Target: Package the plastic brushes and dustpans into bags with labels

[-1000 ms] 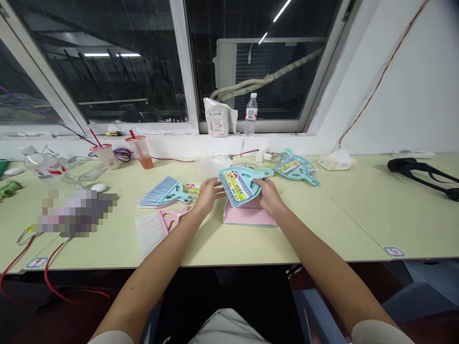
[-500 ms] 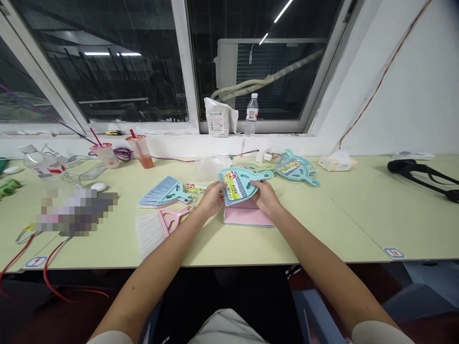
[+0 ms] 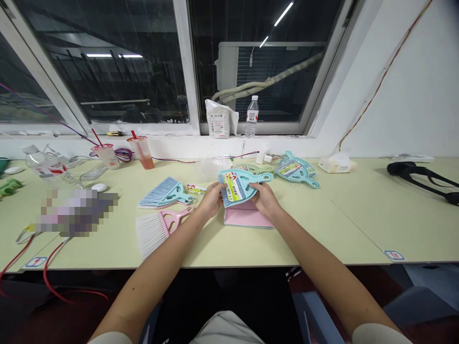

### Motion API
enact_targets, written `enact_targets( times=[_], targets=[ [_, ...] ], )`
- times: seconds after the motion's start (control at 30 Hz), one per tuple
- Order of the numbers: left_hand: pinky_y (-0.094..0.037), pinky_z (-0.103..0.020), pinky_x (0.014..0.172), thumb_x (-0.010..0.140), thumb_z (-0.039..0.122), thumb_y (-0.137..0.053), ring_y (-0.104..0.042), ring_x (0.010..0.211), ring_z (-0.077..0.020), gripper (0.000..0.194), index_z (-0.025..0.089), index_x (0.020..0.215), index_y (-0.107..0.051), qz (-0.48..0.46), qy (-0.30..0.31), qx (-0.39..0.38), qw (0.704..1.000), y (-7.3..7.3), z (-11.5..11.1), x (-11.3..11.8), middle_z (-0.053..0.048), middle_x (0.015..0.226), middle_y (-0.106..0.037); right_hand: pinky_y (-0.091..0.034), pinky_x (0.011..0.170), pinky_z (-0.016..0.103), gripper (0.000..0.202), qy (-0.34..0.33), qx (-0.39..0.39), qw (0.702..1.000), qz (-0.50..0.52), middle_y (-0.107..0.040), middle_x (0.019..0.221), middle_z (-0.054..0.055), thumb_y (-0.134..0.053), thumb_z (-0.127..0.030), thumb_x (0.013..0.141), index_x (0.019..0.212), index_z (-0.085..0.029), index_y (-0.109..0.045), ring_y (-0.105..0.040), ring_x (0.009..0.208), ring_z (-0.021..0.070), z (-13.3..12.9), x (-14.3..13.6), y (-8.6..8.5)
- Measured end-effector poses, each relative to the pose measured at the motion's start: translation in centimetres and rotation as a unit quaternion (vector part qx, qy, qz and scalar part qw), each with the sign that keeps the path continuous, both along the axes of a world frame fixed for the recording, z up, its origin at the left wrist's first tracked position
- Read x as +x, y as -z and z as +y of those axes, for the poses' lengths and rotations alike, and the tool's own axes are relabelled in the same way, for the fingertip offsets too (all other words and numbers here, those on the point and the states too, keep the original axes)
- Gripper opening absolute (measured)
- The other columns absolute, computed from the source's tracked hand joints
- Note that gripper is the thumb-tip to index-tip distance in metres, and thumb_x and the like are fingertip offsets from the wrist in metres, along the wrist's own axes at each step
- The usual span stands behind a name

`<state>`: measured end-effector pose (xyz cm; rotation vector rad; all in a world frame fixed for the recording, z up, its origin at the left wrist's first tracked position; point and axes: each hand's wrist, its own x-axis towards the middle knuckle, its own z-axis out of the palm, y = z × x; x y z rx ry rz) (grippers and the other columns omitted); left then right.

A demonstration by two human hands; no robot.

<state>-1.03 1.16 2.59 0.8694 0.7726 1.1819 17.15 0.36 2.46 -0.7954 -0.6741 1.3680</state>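
The left hand [image 3: 212, 199], spread beside the brush set [image 3: 241, 186] a second ago, is now nearly closed, pinching its left side with the thumb on top. The right hand [image 3: 264, 198] is likewise partly closed, thumb near the handle's base, its other fingers mostly hidden beneath. So 2 hands now share the set, which seems steadier for handling. It is held tilted above the middle of the table [image 3: 322, 234], between the front and back edges.

Counted from the left: 1 bottle [image 3: 53, 169] lies near the table's back-left corner, and 2 cups with straws stand along the back edge, a pale cup [image 3: 109, 157] and an orange cup [image 3: 143, 154]. Right of these, 1 blue brush [image 3: 163, 192] lies with pink showing under it; I cannot tell whether that is another. Nearer the front edge is 1 pink brush [image 3: 158, 230]. Just below the held set is 1 pink dustpan [image 3: 247, 218], a blue rim under it. Behind it, towards the back edge, lies 1 green piece [image 3: 263, 169], then a blue pile [image 3: 299, 167] showing 2 handles, and 1 tissue pack [image 3: 337, 163]. Near the right edge is 1 black strap [image 3: 423, 177].
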Motion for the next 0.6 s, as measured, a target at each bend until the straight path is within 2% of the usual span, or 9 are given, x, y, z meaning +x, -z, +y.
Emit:
enact_targets(
  times=[0.17,0.47,0.6],
  targets=[
    [-0.063,-0.035,0.072,0.087,0.026,-0.06,-0.075,0.078,-0.0247,0.027,0.011,0.108,-0.07,-0.05,-0.025,-0.059,0.997,-0.8,0.2,-0.1,-0.013,0.089,-0.077,-0.064,0.071,0.031,0.033,-0.016,0.011,1.0,0.006,-0.078,0.091,0.002,-0.075,-0.011,0.072,0.101,-0.022,-0.065,-0.074,0.085,0.0206,-0.2,0.1,-0.3],
    [-0.061,-0.035,0.067,0.078,0.014,-0.057,-0.074,0.075,-0.0256,0.016,0.01,0.086,-0.071,0.014,-0.083,-0.03,0.996,-1.3,1.3,-1.7,-0.01,0.071,-0.071,-0.065,0.079,0.036,0.026,-0.08,0.038,0.996,-0.017,-0.078,0.094,0.002,-0.079,-0.02,0.08,0.1,-0.024,-0.064,-0.075,0.087,0.0208,-0.8,-0.5,-0.6],
    [-0.06,-0.035,0.064,0.073,0.012,-0.06,-0.073,0.073,-0.0259,0.013,0.011,0.083,-0.069,0.008,-0.094,-0.027,0.995,-2.1,1.9,-2.9,-0.008,0.065,-0.067,-0.066,0.08,0.039,0.017,-0.136,-0.005,0.99,-0.031,-0.077,0.09,0.01,-0.071,-0.033,0.091,0.099,-0.02,-0.064,-0.076,0.089,0.0244,0.2,1.8,-1.3]
  ],
)
